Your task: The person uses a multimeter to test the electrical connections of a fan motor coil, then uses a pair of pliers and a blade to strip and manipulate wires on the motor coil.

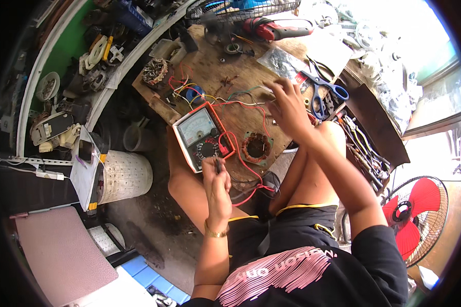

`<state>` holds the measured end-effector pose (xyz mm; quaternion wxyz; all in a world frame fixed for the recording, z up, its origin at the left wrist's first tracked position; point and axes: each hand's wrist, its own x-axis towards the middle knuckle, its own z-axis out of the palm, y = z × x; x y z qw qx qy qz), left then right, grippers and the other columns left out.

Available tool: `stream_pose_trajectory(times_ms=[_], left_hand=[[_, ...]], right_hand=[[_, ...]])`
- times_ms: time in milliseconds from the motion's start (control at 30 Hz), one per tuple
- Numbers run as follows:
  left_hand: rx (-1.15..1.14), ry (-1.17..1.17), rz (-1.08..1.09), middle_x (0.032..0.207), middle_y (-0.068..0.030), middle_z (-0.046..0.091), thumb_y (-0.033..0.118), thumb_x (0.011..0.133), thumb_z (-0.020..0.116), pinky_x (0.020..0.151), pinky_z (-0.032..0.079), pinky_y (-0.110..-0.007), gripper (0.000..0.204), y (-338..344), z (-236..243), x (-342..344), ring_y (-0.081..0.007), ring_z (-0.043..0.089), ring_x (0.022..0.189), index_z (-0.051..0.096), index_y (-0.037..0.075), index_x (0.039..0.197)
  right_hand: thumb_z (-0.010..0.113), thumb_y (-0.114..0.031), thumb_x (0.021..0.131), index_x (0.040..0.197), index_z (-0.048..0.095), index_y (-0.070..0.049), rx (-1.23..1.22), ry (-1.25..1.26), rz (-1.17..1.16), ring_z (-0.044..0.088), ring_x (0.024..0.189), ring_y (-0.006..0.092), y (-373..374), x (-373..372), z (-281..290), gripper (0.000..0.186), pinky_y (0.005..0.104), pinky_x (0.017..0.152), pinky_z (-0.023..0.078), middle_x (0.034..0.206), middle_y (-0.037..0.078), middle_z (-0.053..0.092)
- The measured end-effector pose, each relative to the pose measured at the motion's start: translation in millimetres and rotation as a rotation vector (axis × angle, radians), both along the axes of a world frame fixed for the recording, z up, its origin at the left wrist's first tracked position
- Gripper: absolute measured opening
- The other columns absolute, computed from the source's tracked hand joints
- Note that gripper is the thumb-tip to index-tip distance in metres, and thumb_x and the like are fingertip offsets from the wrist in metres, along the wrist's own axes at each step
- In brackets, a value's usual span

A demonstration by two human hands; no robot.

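Note:
My left hand (215, 190) is closed on a dark test probe (217, 165), just below an orange-cased analog multimeter (200, 130). A red lead runs from the meter into a loop below it. My right hand (289, 110) is raised over the board’s right side, fingers apart and bent, near white, green and red wires; whether it touches one I cannot tell. Those wires spread across the wooden board (215, 56). A copper-wound motor stator (256, 149) sits right of the meter. A blue spool (194, 94) and another winding (155, 71) lie among the wires farther back.
Scissors (325, 89) and a plastic bag (277, 64) lie at the back right, beside a tool tray (363, 151). A red-and-black power tool (276, 29) is at the back. A bucket (125, 176) stands left; a red-bladed fan (414, 220) stands right; cluttered shelving (61, 128) lines the left.

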<state>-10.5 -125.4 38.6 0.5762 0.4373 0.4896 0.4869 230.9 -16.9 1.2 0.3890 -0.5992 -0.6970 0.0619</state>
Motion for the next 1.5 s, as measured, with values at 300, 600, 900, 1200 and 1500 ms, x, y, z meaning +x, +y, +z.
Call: stream_pose_trajectory(times_ms=[300,600,900,1200,1500], left_hand=[[0.156,0.262,-0.268,0.108,-0.0052,0.048,0.002,0.097,0.039,0.09,0.044,-0.03,0.024,-67.2,-9.5,27.2,-0.0132,0.048,0.097,0.045,0.001,0.12],[0.108,-0.002,-0.162,0.103,0.0014,0.049,-0.006,0.092,0.043,0.078,0.042,-0.021,0.043,-58.7,-22.9,9.9,-0.0066,0.045,0.084,0.06,0.005,0.13],[0.106,-0.255,-0.131,0.106,-0.0052,0.06,-0.012,0.099,0.054,0.092,0.057,-0.028,0.07,-45.6,-23.1,0.5,-0.0114,0.062,0.096,0.033,0.01,0.162],[0.051,-0.192,-0.116,0.123,-0.0109,0.066,-0.008,0.1,0.059,0.094,0.056,-0.027,0.036,-46.6,-5.9,9.2,-0.0126,0.065,0.108,0.057,0.0,0.135],[0.024,-0.207,-0.061,0.108,0.0005,0.063,0.001,0.102,0.062,0.082,0.051,-0.021,0.017,-43.6,-8.7,12.8,-0.0043,0.059,0.093,0.069,-0.001,0.117]], right_hand=[[0.077,-0.009,0.086,0.113,0.075,-0.003,-0.467,0.861,0.236,0.064,0.094,0.025,-175.4,-69.0,34.3,0.027,0.0347,0.084,0.05,0.099,0.013,0.063],[0.054,-0.004,0.103,0.124,0.059,0.0,-0.578,1.468,0.151,0.058,0.099,0.0082,-182.6,-39.6,41.6,0.022,0.0243,0.089,0.047,0.106,0.003,0.064],[0.062,0.005,0.092,0.118,0.066,0.002,-0.424,0.67,0.333,0.071,0.092,0.0188,-172.9,-58.2,51.5,0.027,0.0321,0.082,0.054,0.101,0.015,0.072],[0.068,0.004,0.086,0.116,0.069,0.0,-0.299,0.556,0.346,0.074,0.099,0.0328,-162.2,-66.6,53.6,0.03,0.0383,0.082,0.058,0.107,0.017,0.074],[0.069,0.002,0.086,0.113,0.069,-0.003,-0.31,0.47,0.29,0.073,0.089,0.0341,-159.7,-67.8,45.4,0.028,0.0383,0.076,0.058,0.1,0.017,0.073]])
